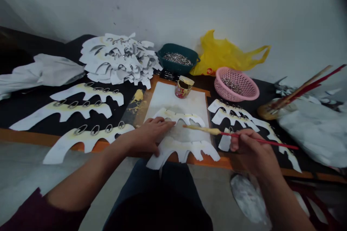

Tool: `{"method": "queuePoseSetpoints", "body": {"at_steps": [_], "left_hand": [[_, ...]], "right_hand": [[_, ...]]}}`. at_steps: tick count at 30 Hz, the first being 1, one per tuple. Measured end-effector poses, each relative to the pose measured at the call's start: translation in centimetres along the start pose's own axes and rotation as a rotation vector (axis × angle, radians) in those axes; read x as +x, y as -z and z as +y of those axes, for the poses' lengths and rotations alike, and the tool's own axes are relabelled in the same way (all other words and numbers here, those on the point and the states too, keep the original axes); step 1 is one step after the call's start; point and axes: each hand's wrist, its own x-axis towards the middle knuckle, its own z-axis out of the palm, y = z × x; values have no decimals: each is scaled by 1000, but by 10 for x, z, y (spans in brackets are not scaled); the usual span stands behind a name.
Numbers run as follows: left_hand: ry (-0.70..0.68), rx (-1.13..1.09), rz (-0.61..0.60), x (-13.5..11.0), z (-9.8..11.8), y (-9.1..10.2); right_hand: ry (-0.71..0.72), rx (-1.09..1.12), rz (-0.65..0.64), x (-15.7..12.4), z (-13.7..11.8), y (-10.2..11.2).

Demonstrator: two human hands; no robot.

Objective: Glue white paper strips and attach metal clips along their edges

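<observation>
My left hand (151,133) lies flat, fingers stretched out, pressing down a white cut-out piece (180,116) on a white sheet (176,101). Another white cut-out (187,149) lies just in front, overhanging the board's edge. My right hand (251,148) pinches a red-handled brush (230,134); its glue-covered yellow bristle end points left and touches the cut-out near my left fingertips. A small glue pot (184,86) stands at the sheet's far edge.
Three glued cut-outs with metal rings (89,135) lie at left, a heap of finished ones (119,59) behind. A green basket (177,57) and pink basket (235,85) hold metal rings. Yellow bag (225,56), more cut-outs (238,115) and spare brushes (303,88) at right.
</observation>
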Motion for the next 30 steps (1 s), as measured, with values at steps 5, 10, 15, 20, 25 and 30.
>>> {"method": "queuePoseSetpoints", "body": {"at_steps": [5,10,15,20,25,30], "left_hand": [[-1,1,7,1,-1,-1],[-26,-14,30,2,-9,-5],[-40,-42,26,1,-9,-4],[-37,-40,51,-1,-6,-3],[-48,-45,70,1,-7,-4],[-54,-46,82,1,-8,-4]], "right_hand": [[97,7,107,11,8,-8],[159,-213,113,11,9,-14],[156,-348,62,7,9,-21],[180,-388,51,6,8,-26],[190,-417,19,5,6,-24],[212,-423,22,9,8,-25]]}}
